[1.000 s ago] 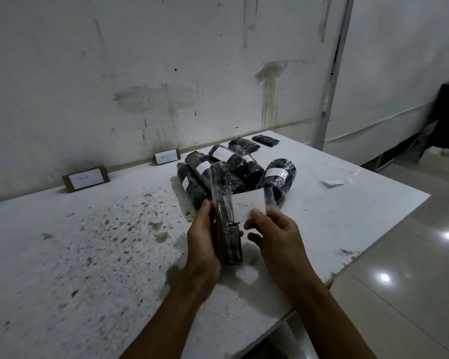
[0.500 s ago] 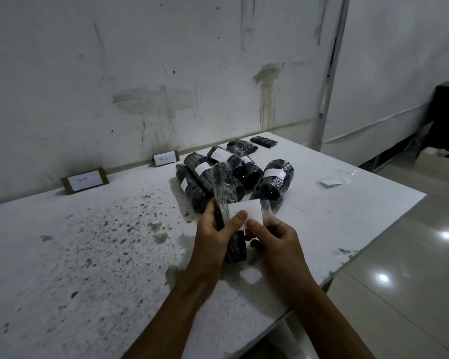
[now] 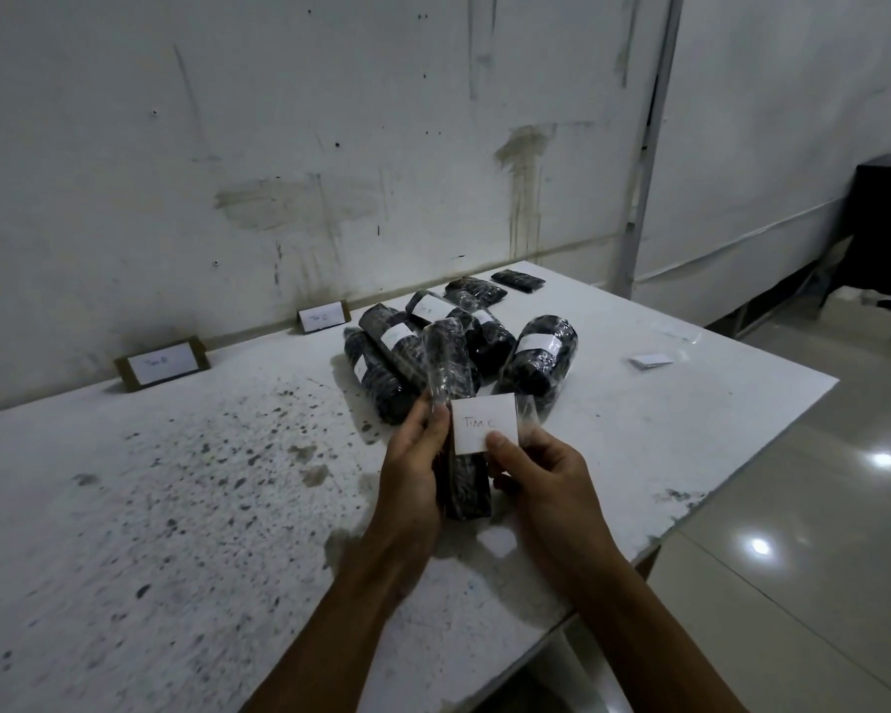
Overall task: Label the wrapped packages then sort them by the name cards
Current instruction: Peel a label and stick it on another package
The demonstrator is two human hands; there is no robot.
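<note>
My left hand [image 3: 415, 470] grips a dark package wrapped in clear film [image 3: 468, 488], held upright above the white table [image 3: 176, 506]. Beside it, my right hand [image 3: 546, 476] pinches a white label [image 3: 484, 422] that reads "TIM C", its edge against the package. Behind my hands lies a pile of several dark wrapped packages [image 3: 423, 347], most with white labels on them. Two name cards lean at the wall: one [image 3: 163, 362] at the left and one [image 3: 322, 316] further right. Their writing is too small to read.
Two flat dark packets [image 3: 518, 280] lie at the table's far corner. A small stack of loose white labels [image 3: 650, 360] sits at the right, near the table's edge. Beyond that edge is glossy tiled floor [image 3: 819, 506]. A black stand [image 3: 888, 223] is at the far right.
My left thumb, which lay across the label half a second ago, has drawn back to the package. The label now shows fully in my right hand.
</note>
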